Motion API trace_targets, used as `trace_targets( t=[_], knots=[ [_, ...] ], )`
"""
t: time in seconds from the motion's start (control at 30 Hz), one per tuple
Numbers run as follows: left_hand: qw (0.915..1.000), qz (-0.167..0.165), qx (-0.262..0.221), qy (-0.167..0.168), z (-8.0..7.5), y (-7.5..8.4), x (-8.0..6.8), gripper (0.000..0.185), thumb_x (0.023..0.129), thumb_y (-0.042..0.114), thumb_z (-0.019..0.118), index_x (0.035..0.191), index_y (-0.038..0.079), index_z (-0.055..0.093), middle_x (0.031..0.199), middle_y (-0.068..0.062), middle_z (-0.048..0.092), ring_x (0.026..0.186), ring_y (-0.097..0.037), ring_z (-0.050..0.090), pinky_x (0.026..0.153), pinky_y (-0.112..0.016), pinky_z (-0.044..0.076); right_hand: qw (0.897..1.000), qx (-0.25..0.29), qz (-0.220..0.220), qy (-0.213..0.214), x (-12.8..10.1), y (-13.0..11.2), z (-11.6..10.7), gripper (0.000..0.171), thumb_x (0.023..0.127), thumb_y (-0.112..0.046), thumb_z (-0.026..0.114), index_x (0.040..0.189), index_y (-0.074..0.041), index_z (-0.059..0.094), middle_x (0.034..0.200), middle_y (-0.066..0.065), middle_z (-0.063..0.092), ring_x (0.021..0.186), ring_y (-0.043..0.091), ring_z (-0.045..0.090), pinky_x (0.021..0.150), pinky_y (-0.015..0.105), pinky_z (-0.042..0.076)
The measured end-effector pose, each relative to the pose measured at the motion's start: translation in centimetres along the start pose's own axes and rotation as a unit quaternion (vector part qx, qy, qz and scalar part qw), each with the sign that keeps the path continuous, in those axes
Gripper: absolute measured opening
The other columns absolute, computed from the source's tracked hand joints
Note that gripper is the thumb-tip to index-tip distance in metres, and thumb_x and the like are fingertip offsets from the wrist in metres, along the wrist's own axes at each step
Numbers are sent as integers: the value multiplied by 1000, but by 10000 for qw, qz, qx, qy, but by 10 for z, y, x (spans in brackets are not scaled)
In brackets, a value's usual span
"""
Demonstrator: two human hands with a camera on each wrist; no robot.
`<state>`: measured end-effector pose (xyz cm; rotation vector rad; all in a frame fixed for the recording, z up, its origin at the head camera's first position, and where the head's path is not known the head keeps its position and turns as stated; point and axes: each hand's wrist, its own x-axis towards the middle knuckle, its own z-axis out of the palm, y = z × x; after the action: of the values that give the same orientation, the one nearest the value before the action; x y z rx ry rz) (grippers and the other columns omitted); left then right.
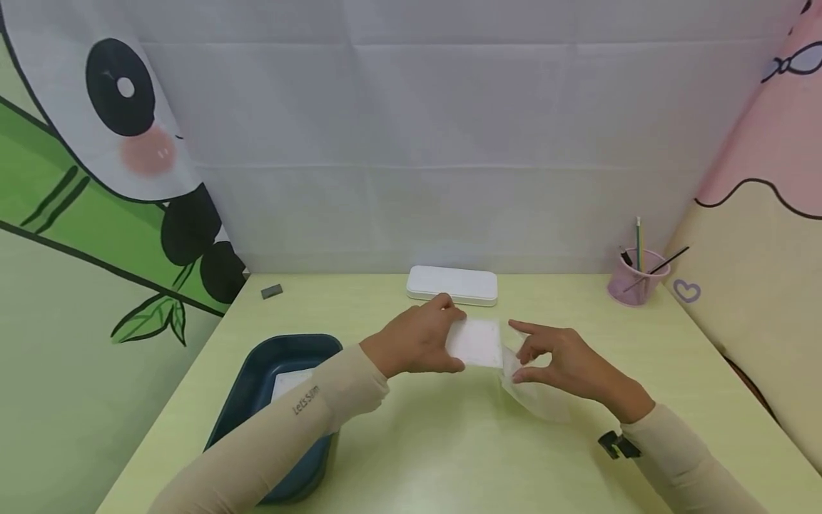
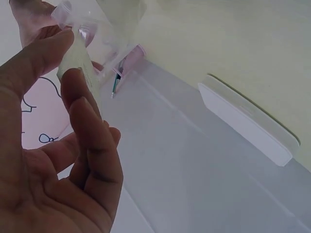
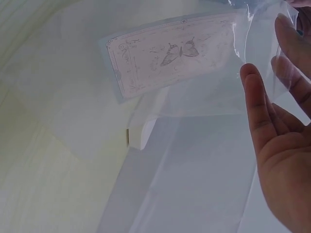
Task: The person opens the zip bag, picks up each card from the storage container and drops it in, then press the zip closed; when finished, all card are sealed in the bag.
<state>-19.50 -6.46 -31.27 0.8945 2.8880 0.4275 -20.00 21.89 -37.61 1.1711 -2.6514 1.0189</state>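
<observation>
My left hand (image 1: 420, 339) pinches a flat white piece (image 1: 477, 343) by its left side, thumb below and fingers above. Edge-on in the left wrist view, it looks like a thin pad or small stack (image 2: 80, 58). A butterfly print with an ornate border (image 3: 180, 56) shows on it in the right wrist view, seen through clear plastic. On the right, my right hand (image 1: 568, 360) holds a clear plastic bag (image 1: 542, 403) between thumb and bent fingers, its index finger stretched out. Loose film hangs beneath this hand. How far the piece lies inside the bag is hard to tell.
A dark blue tray (image 1: 282, 344) with something white (image 1: 289, 382) in it lies partly under the left forearm. Behind the hands is a white case (image 1: 452, 283). A pink cup (image 1: 629, 285) of pencils stands back right; a small grey block (image 1: 272, 291) lies back left.
</observation>
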Motion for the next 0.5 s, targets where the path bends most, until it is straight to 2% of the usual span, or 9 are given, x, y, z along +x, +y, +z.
trace_targets(
  t=[0.03,0.2,0.23,0.3,0.37,0.43,0.5],
  knots=[
    [10000,-38,-33,-37,1,1,0,67,77,36,84,134,9,61,121,-3,49,78,-17,59,71,-28,49,10000,-17,-2,5,1,-1,0,70,78,-28,88,135,2,60,92,-17,70,88,5,67,77,34,55],
    [9996,-161,-161,-172,3,7,1,66,75,33,86,131,8,64,120,-3,48,76,-16,58,69,-26,49,9999,82,133,-62,5,-7,0,65,79,-28,87,132,0,62,92,-14,70,89,7,67,74,30,54],
    [9995,-173,-164,-206,4,8,1,65,75,32,87,131,8,64,119,-3,47,75,-16,58,69,-26,49,9998,110,159,-95,6,-8,0,58,79,-28,87,126,-2,66,93,-14,71,90,8,67,74,31,54],
    [9993,-203,-158,-265,6,10,2,63,74,32,87,128,8,66,118,-4,46,74,-15,58,68,-25,49,9996,134,187,-169,7,-10,1,58,80,-30,86,127,-3,65,86,-16,69,89,9,67,75,33,54],
    [9991,-250,-126,-312,8,12,3,61,74,32,87,126,7,67,116,-3,45,72,-14,57,67,-24,49,9995,175,152,-203,8,-11,3,39,80,-30,86,110,-10,71,101,-8,73,96,14,68,74,32,54],
    [9990,-293,-108,-317,10,13,4,61,73,31,88,125,8,68,115,-3,45,73,-13,57,66,-24,48,9995,220,85,-199,8,-12,4,23,79,-29,87,93,-18,71,118,3,71,105,21,68,72,31,53],
    [9992,-280,-74,-293,10,13,5,60,73,30,90,125,7,69,114,-3,46,74,-13,57,66,-23,48,9994,290,33,-170,7,-13,5,21,77,-27,88,86,-23,69,132,11,64,114,28,65,69,28,53]
  ],
)
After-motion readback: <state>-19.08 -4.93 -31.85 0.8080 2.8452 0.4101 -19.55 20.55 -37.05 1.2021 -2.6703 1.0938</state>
